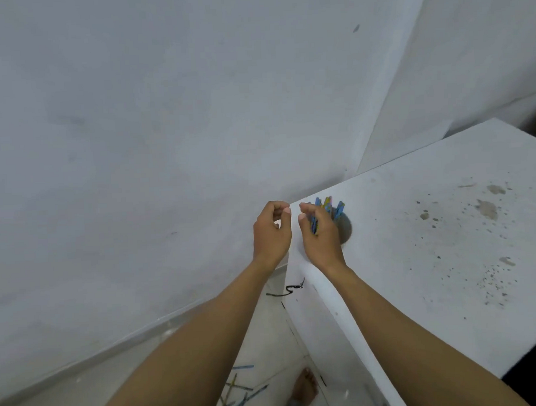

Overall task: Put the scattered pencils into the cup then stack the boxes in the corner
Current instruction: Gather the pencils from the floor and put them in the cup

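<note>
My right hand (320, 231) is over the near-left corner of the white table (431, 241), its fingers curled round a few blue pencils (314, 224). Just behind it, more coloured pencils (329, 204) stick up from a dark cup (347, 228) that the hand mostly hides. My left hand (271, 233) hovers beside the table's corner, a small gap away from the right hand, with curled fingers and nothing visible in it. Several scattered pencils (238, 391) lie on the floor below. No boxes are in view.
White walls meet in a corner behind the table. The tabletop carries dark specks and stains (488, 208) on its right half. A black cord (287, 289) hangs by the table's left edge. A bare foot (305, 387) stands on the floor next to the scattered pencils.
</note>
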